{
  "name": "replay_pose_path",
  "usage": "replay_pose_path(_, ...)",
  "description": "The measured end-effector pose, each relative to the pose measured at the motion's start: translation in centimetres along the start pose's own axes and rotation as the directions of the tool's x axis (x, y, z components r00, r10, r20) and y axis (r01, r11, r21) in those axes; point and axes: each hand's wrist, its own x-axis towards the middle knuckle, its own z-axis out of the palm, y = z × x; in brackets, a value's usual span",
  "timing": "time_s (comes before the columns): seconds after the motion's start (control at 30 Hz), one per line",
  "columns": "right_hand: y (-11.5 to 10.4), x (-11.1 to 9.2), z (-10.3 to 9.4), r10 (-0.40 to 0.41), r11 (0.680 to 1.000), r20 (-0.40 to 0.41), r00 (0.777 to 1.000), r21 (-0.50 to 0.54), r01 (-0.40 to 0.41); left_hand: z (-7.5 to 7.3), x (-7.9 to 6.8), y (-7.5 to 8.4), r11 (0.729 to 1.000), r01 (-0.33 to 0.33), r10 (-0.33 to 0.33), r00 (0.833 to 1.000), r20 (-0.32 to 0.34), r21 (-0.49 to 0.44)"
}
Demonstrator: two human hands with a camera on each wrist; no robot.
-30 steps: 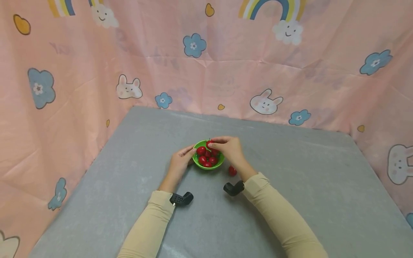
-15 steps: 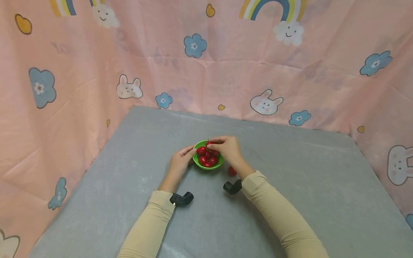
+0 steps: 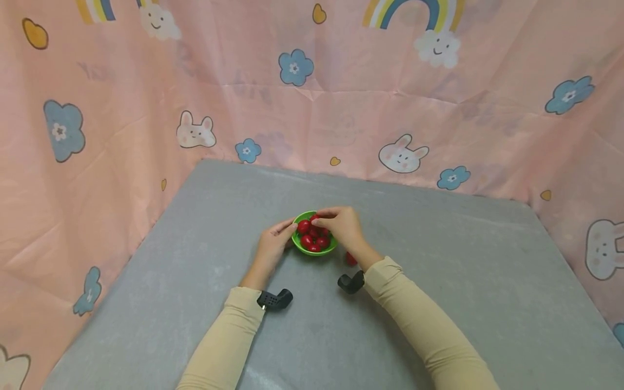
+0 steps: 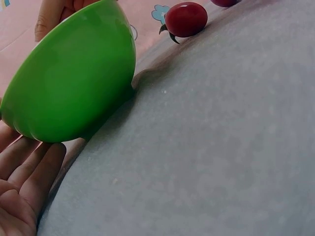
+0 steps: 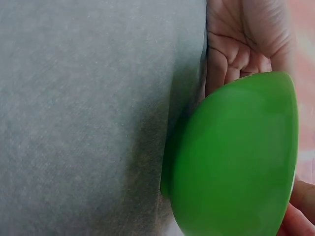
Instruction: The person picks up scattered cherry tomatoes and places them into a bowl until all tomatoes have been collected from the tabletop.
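Observation:
A small green bowl (image 4: 74,73) stands on the grey table with several red cherry tomatoes (image 3: 306,240) in it. My left hand (image 3: 270,246) holds the bowl's left side, thumb at the rim and fingers against the outer wall. Over the far part of the bowl, my right hand (image 3: 347,227) pinches a cherry tomato (image 3: 315,218) between thumb and fingers, partly covering it. Another cherry tomato (image 3: 351,259) lies on the table right of the bowl, partly behind my right wrist. The left wrist view shows a loose cherry tomato (image 4: 186,19) with green sepals.
The grey table (image 3: 439,281) spreads around the bowl on all sides. A pink printed curtain (image 3: 341,108) hangs along its back and sides. A black wrist camera (image 3: 275,300) sits on my left wrist, and another camera (image 3: 351,283) on the right.
My right hand has lowered slightly with the pinched cherry tomato, which now sits deeper among the others in the bowl. The left hand has stayed at the bowl.

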Motion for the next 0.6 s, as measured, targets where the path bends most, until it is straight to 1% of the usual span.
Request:
replay_pose_path(0.07, -0.1, -0.1, -0.1, -0.005, 1.0, 0.001, 1.0, -0.006, 0.005, 0.0, 0.0, 0.0, 1.0, 0.002, -0.002, 1.0, 0.001, -0.011)
replay_pose_path(0.23, 0.1, -0.1, -0.6, -0.018, 0.999, 0.01, 1.0, 0.03, 0.017, 0.2, 0.1, 0.0, 1.0, -0.001, 0.001, 1.0, 0.0, -0.026)
replay_pose_path(0.43, 0.7, -0.8, -2.3, -0.038, 0.992, -0.003, 0.999, 0.116, 0.038, 0.2, 0.0, 0.1, 1.0, -0.004, 0.004, 1.0, -0.001, -0.024)
replay_pose_path(0.5, 1.1, -1.1, -2.9, -0.036, 0.992, -0.013, 0.999, 0.124, 0.037, 0.2, 0.1, 0.0, 1.0, -0.007, 0.007, 1.0, 0.0, -0.021)
replay_pose_path(0.6, 2.0, -1.7, -3.8, -0.025, 0.994, -0.018, 1.0, 0.106, 0.026, 0.1, 0.1, -0.1, 1.0, -0.008, 0.008, 1.0, 0.002, -0.021)
